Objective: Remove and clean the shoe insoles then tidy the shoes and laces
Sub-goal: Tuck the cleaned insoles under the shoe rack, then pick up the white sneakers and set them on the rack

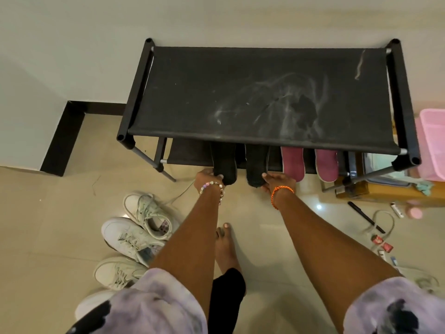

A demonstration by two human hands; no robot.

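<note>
Two black insoles lie side by side on the lower shelf of a black shoe rack (395,100), their heels sticking out toward me. My left hand (207,178) grips the heel of the left black insole (224,162). My right hand (277,180) holds the heel of the right black insole (256,165). Two maroon insoles (292,162) (326,163) rest to the right on the same shelf. Three white sneakers (147,214) (130,235) (115,272) with loose laces sit on the floor at my left.
The rack's dusty top shelf (252,92) hides most of the lower shelf. A pink basket (431,143) and a brown box (385,194) stand at the right. A black pen (364,216), a cord and small packets litter the floor there. My bare foot (225,247) is between my arms.
</note>
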